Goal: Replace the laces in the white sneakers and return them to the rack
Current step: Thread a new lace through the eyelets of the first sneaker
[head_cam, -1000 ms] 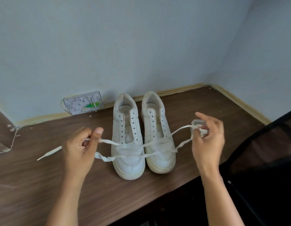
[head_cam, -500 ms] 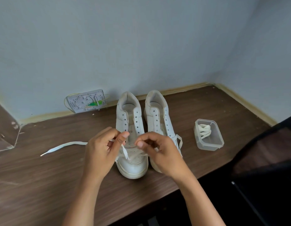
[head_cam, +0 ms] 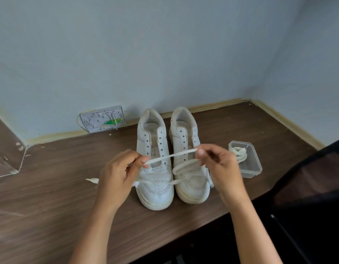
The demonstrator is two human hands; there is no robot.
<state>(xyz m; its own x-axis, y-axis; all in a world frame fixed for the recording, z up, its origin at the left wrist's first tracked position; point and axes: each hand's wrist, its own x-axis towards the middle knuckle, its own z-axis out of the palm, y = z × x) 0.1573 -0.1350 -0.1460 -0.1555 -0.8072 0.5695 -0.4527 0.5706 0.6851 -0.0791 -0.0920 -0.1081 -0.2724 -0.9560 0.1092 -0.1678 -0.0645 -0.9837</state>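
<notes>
Two white sneakers stand side by side on the brown wooden table (head_cam: 50, 197), toes toward me, eyelets without laces: the left sneaker (head_cam: 155, 180) and the right sneaker (head_cam: 189, 180). A white lace (head_cam: 170, 156) stretches above them between my hands. My left hand (head_cam: 119, 174) pinches one part of it between thumb and fingers; my right hand (head_cam: 220, 164) pinches another part. Slack loops of the lace hang over the toes, and one end sticks out left of my left hand. A clear plastic tub (head_cam: 248, 168) with another coiled lace (head_cam: 240, 154) sits to the right.
A grey plate with green wiring (head_cam: 103, 119) leans against the wall behind the shoes. A clear acrylic piece (head_cam: 8, 164) stands at the far left. A black chair (head_cam: 307, 197) is at the right. The table's front edge runs just below the sneakers.
My hands came together over the shoes, then drew apart again, pulling a stretch of lace taut. The loose end on the left was drawn in toward my left hand.
</notes>
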